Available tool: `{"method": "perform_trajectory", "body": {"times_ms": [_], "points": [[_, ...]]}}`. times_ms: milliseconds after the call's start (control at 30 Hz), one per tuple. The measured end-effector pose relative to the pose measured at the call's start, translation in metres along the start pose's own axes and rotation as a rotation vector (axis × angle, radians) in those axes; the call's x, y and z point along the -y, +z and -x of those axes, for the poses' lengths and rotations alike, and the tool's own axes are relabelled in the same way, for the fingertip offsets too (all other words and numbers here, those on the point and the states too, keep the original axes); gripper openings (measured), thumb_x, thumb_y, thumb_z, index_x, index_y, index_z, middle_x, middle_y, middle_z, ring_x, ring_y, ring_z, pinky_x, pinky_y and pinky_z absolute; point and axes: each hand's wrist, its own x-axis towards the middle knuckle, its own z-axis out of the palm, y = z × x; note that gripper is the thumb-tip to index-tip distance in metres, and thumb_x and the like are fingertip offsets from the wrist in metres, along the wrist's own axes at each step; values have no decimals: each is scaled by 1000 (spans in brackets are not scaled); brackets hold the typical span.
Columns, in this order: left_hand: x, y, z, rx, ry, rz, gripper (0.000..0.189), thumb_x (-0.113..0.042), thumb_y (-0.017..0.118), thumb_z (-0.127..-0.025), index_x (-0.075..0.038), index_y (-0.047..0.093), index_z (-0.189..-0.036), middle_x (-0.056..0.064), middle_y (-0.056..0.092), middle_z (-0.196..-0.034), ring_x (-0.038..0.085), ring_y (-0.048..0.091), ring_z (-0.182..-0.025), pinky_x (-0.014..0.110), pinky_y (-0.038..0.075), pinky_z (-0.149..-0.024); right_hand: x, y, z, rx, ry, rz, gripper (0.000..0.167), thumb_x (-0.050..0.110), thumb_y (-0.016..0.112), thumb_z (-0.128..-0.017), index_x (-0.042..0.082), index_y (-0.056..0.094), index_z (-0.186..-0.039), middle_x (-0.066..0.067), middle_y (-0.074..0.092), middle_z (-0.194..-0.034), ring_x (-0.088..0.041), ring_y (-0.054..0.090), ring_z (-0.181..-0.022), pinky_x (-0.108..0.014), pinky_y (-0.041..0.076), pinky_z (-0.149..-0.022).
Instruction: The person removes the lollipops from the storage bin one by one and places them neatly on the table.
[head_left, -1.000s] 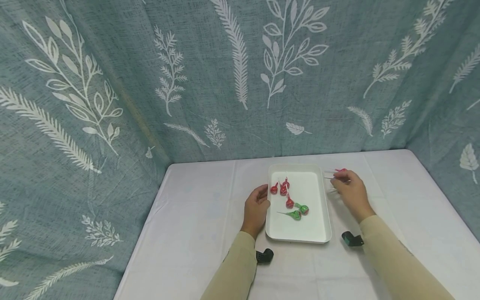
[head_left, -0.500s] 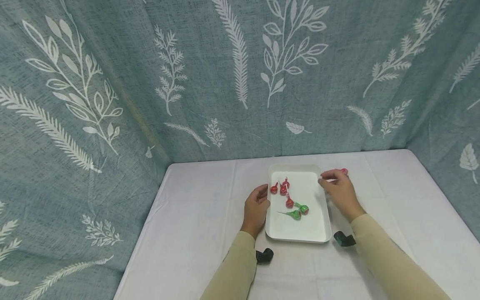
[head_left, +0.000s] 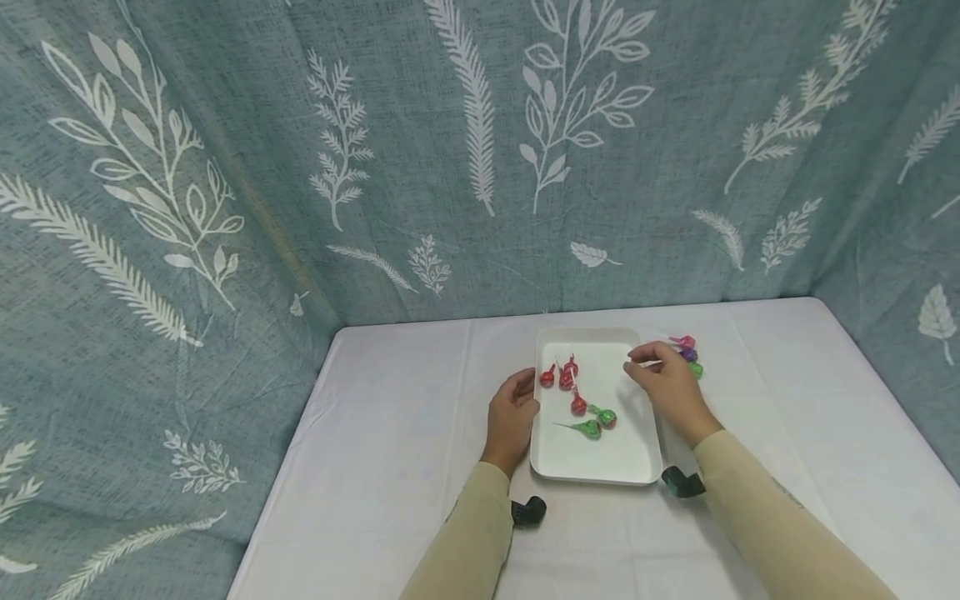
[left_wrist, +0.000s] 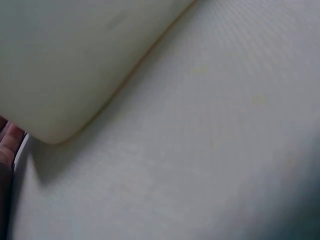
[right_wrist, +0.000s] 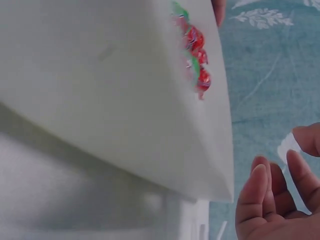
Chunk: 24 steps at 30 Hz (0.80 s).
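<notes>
A white tray lies on the table, with several red lollipops and green lollipops in it. My left hand rests at the tray's left side, its fingertips right at the outer wall. Over the tray's right rim, my right hand hovers with thumb and fingers apart. In the right wrist view nothing shows between those fingers. Just beyond the knuckles, outside the tray, lie a pink lollipop, a purple lollipop and a green lollipop.
A white cloth covers the table. Behind it and along both sides hangs a blue-green curtain with a white leaf pattern. Black wrist devices sit under both sleeves.
My right hand has moved left from the lollipops beside the tray to above its right rim, bringing the pink, purple and green ones into view. The left hand has stayed put.
</notes>
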Motion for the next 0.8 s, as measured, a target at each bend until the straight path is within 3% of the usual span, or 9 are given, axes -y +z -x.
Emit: {"method": "perform_trajectory", "body": {"times_ms": [333,600,800], "points": [[0,0,0,-3,9,3,56,0,56,-93,-5,64,-148,8,71,-136,23,69,-124,36,57,-104,10,15,2,15,-44,-10,29,17,70,-106,-3,67,-127,-18,67,-125,-25,62,-97,-28,54,-74],[-2,-1,0,-5,9,7,56,1,56,-93,-5,64,-148,9,71,-137,23,70,-124,37,57,-104,16,35,9,67,-43,-23,27,16,70,-106,-3,67,-125,-17,67,-125,-25,62,-99,-34,53,-80],[-2,0,0,-1,12,3,56,1,56,-93,-5,64,-148,9,71,-137,23,70,-124,36,57,-104,7,48,11,102,-42,-33,25,14,71,-104,-3,67,-122,-15,67,-120,-24,62,-93,-31,57,-67]]}}
